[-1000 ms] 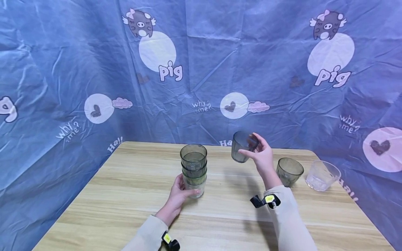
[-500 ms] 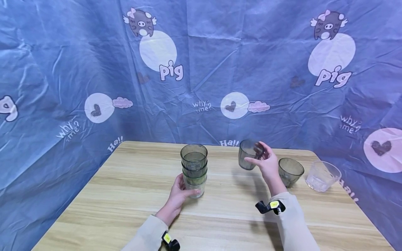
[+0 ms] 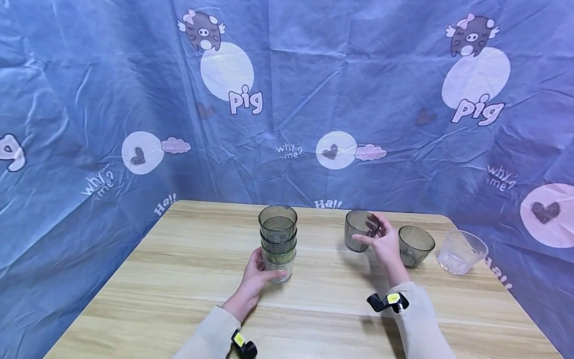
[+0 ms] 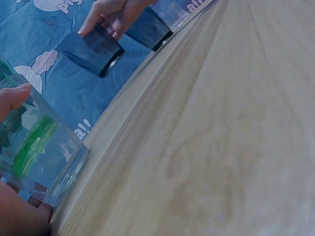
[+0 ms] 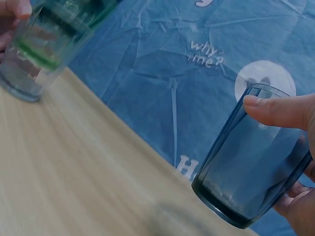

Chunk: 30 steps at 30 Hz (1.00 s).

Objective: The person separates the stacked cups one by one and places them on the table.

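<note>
My left hand (image 3: 254, 279) grips the clear glass (image 4: 64, 162) at the bottom of an upright stack of nested glasses (image 3: 278, 229). Above it in the stack come a green band and darker smoky glasses. Over to the right, my right hand (image 3: 386, 245) holds a grey tumbler (image 3: 356, 232) by its side, thumb at the front and fingers behind. In the right wrist view the tumbler's thick base (image 5: 221, 211) hangs just over the wood, mouth up.
Right of my right hand stands a smoky olive glass (image 3: 415, 247), and beyond it a clear glass (image 3: 462, 252) near the right edge. The wooden table (image 3: 314, 319) ends at a blue patterned cloth (image 3: 291, 99) hanging behind.
My right hand has moved right and down with the grey tumbler, bringing it closer to the table and to the olive glass. The left hand and the stack stay in place.
</note>
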Each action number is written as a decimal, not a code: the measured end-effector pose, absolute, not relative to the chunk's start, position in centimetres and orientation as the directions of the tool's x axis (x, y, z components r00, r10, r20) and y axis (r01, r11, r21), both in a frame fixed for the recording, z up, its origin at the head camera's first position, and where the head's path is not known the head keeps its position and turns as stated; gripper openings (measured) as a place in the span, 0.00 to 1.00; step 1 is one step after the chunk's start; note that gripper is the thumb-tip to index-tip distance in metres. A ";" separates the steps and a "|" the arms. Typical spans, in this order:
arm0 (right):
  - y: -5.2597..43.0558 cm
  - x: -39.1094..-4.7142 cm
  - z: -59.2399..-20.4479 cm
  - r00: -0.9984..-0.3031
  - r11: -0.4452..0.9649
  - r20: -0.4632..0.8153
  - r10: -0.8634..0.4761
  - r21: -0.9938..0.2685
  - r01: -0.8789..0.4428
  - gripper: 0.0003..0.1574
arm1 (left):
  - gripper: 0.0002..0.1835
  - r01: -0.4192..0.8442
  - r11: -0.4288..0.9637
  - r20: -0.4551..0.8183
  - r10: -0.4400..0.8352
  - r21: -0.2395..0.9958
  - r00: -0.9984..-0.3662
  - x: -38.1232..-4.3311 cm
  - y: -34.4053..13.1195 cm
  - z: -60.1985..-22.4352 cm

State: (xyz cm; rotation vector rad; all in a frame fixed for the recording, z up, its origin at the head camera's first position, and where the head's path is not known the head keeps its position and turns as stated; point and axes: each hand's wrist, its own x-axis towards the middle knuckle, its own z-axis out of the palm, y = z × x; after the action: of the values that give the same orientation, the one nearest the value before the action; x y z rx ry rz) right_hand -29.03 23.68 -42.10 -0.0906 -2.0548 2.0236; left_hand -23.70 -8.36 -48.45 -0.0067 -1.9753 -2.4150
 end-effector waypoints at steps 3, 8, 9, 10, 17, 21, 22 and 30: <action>24.0 -29.0 -42.7 -0.969 0.048 0.113 0.222 -0.993 -0.105 0.59 | 0.48 0.012 -0.197 0.009 -0.016 0.980 -1.000 -23.8 -8.3 -48.5; 24.2 -29.0 -43.7 -0.970 0.052 0.084 0.227 -0.996 -0.074 0.60 | 0.48 0.013 -0.191 0.010 -0.014 0.982 -1.000 -24.0 -8.4 -48.6; 24.3 -29.0 -43.9 -0.970 0.060 0.086 0.227 -0.995 -0.074 0.60 | 0.48 0.014 -0.192 0.011 -0.014 0.981 -1.000 -24.0 -8.4 -48.6; 24.3 -29.0 -44.0 -0.970 0.064 0.086 0.227 -0.995 -0.074 0.60 | 0.48 0.014 -0.194 0.012 -0.014 0.981 -1.000 -24.0 -8.4 -48.5; 24.6 -29.1 -45.0 -0.969 0.065 0.087 0.232 -0.995 -0.073 0.60 | 0.48 0.003 -0.205 0.002 -0.009 0.979 -1.000 -23.9 -8.4 -48.6; 24.6 -29.1 -45.2 -0.969 0.055 0.090 0.231 -0.995 -0.080 0.59 | 0.48 0.008 -0.196 0.007 -0.006 0.980 -1.000 -23.9 -8.4 -48.6; 24.7 -29.1 -45.2 -0.968 0.059 0.093 0.231 -0.995 -0.082 0.59 | 0.48 0.012 -0.195 0.011 -0.006 0.981 -1.000 -23.9 -8.4 -48.6; 24.7 -28.7 -45.3 -0.972 0.088 0.108 0.210 -0.992 -0.091 0.58 | 0.48 0.011 -0.200 0.009 -0.011 0.980 -1.000 -24.0 -8.4 -48.9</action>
State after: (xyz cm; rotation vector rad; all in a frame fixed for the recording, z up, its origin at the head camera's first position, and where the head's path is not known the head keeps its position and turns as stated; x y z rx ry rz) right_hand -28.68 24.75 -45.28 -0.1191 -2.1407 1.9791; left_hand -24.01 -8.41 -48.87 -0.0005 -1.9779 -2.4228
